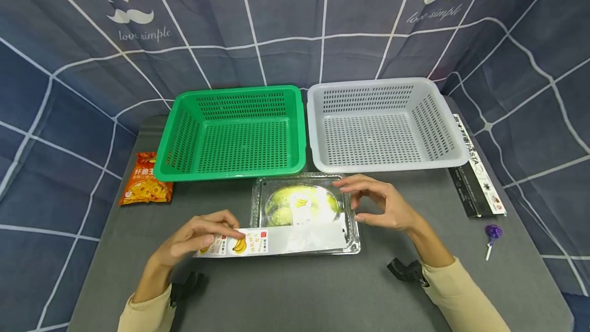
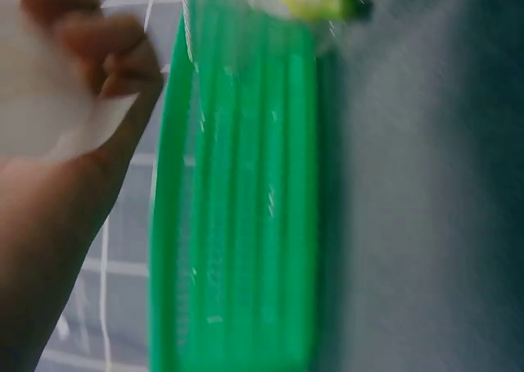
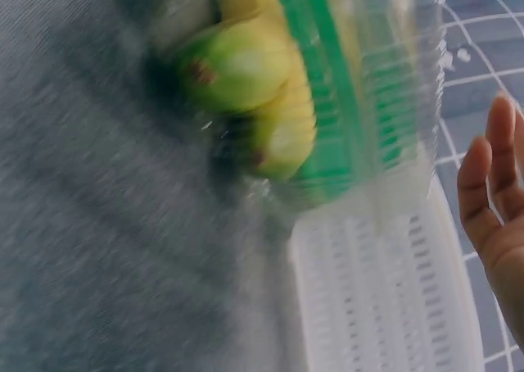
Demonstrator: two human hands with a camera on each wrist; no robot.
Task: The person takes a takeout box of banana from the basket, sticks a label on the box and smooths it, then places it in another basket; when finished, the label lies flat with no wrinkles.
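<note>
A clear plastic box (image 1: 260, 209) lies at the middle of the table with yellow-green fruit (image 1: 281, 201) inside; a small banana label shows on its lid. Along the box's near side runs a long white paper strip (image 1: 295, 240), printed with bananas at its left end. My left hand (image 1: 195, 237) pinches that left end between thumb and fingers. By the box's right edge my right hand (image 1: 380, 201) is held with bent, spread fingers and nothing between them; the right wrist view shows this hand (image 3: 503, 200) apart from the box.
Behind the box stand a green basket (image 1: 230, 174) and a white basket (image 1: 392, 164), side by side. An orange snack packet (image 1: 146, 181) lies at the left. To the right are a black-and-white pasta box (image 1: 479, 173) and a purple lollipop (image 1: 493, 232).
</note>
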